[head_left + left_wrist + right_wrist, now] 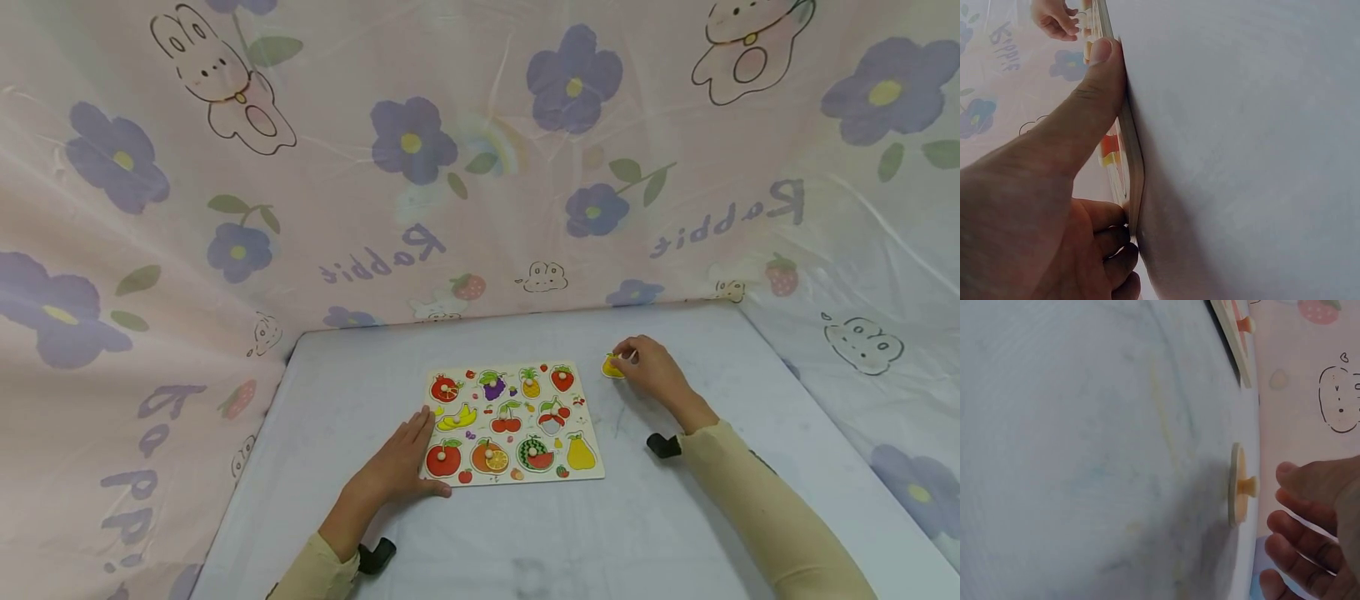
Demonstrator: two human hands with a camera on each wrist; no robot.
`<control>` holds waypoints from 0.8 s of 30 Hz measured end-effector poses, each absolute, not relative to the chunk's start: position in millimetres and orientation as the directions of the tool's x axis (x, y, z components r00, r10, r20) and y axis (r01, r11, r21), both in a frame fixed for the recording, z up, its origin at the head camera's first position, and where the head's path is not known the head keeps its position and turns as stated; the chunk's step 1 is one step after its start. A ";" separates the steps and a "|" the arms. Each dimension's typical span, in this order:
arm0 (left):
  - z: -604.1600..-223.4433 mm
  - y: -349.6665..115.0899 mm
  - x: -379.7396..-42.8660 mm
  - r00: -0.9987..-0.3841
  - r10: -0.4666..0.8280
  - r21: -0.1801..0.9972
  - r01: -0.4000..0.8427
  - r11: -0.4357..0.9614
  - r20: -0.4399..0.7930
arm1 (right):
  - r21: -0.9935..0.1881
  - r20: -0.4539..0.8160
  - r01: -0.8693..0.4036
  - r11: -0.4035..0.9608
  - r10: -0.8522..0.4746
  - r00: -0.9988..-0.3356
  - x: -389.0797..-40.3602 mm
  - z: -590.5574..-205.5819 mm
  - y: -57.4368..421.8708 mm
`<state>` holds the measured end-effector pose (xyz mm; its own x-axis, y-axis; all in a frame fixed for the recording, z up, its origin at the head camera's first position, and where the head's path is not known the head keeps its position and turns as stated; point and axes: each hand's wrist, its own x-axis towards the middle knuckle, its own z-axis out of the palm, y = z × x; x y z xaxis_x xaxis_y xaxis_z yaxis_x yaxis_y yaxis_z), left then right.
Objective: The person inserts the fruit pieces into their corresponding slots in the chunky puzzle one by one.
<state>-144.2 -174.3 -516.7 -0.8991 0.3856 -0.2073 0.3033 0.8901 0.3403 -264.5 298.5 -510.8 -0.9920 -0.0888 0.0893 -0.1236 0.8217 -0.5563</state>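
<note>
A wooden fruit puzzle board (480, 404) with knobbed pieces lies flat on the table. My left hand (401, 458) rests at its near left corner, fingers along the left edge and thumb (1107, 75) against the near edge. Beyond the board's right side lies a yellow pear piece (612, 366), flat on the table with its small knob (1248, 486) upward. Over it hovers my right hand (651, 367); the right wrist view shows a gap between the loosely bent fingers (1300, 528) and the knob. A pear picture without a knob (581, 452) shows at the board's near right corner.
The white table (360, 367) carries the board and the loose piece. A patterned curtain (480, 208) with rabbits and flowers stands behind the table and along both sides. Black wrist-worn devices (377, 556) sit under both sleeves.
</note>
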 end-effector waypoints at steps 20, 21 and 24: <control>-513.1 -173.9 -143.9 -0.896 0.389 0.348 0.302 0.887 -0.213 | -0.545 0.054 -0.115 0.831 -0.102 -0.993 -272.0 -522.3 301.5; -513.1 -173.9 -144.0 -0.896 0.388 0.350 0.301 0.887 -0.213 | -0.543 0.055 -0.115 0.832 -0.101 -0.993 -272.2 -522.5 301.3; -511.7 -173.6 -143.9 -0.898 0.383 0.353 0.294 0.888 -0.217 | -0.542 0.059 -0.121 0.831 -0.106 -0.993 -272.4 -523.1 301.0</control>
<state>-143.9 -173.6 -511.7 -0.8978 0.3835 -0.2165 0.2941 0.8880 0.3534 -272.4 301.0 -523.1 -0.9926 -0.1064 0.0590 -0.1214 0.8313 -0.5424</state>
